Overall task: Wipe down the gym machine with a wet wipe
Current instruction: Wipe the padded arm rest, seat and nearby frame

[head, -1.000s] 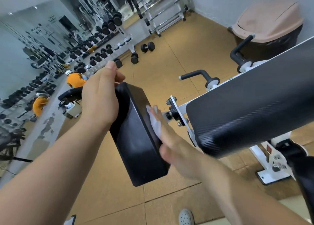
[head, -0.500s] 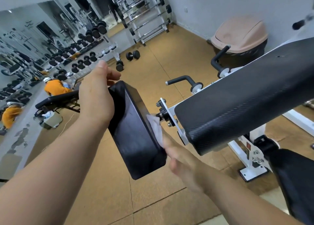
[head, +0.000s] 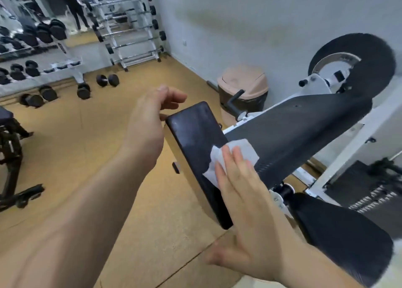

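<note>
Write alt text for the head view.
A right hand presses a white wet wipe flat against a black pad on a gym machine. The left hand sits at the pad's upper corner; dumbbells lie behind.

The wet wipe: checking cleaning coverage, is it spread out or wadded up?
Spread out: the wet wipe lies as a sheet, edges showing, under the right hand on the black pad.

Glossy smooth black pad (head: 195, 139); matt textured bench upholstery (head: 293, 139); thin white wipe (head: 243, 150); white-painted metal frame (head: 339, 157)
</note>
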A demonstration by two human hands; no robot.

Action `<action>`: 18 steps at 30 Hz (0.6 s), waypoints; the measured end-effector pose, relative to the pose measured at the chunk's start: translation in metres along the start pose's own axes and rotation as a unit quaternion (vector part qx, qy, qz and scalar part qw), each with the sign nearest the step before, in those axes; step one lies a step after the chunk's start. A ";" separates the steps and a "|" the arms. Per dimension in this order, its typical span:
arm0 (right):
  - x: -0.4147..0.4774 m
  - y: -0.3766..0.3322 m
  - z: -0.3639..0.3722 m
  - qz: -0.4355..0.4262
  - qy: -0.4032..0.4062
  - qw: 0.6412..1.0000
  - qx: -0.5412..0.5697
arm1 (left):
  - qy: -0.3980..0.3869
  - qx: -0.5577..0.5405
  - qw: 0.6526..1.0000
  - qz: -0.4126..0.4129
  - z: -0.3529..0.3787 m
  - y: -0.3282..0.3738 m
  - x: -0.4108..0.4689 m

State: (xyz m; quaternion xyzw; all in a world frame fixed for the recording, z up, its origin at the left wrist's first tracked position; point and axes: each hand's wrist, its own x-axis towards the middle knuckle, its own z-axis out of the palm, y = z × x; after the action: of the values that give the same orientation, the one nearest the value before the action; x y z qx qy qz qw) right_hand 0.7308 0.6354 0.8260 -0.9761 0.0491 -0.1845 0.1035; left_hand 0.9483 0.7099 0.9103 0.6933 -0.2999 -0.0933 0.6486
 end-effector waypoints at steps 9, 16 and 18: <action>0.073 -0.075 -0.002 0.112 -0.025 0.982 -0.148 | -0.212 -0.068 0.972 0.072 -0.048 -0.046 0.007; 0.029 -0.087 0.029 0.137 -0.091 0.916 -0.365 | -0.240 -0.049 0.959 0.140 -0.054 -0.069 -0.001; 0.023 -0.084 0.021 0.104 -0.139 0.900 -0.400 | -0.238 -0.056 0.960 0.137 -0.053 -0.078 0.001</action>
State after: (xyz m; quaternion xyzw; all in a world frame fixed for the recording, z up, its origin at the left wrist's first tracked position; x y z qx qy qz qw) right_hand 0.7646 0.7181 0.8337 -0.9403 0.2048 -0.0003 -0.2719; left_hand 0.9996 0.7525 0.8437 0.5658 -0.5321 -0.1829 0.6028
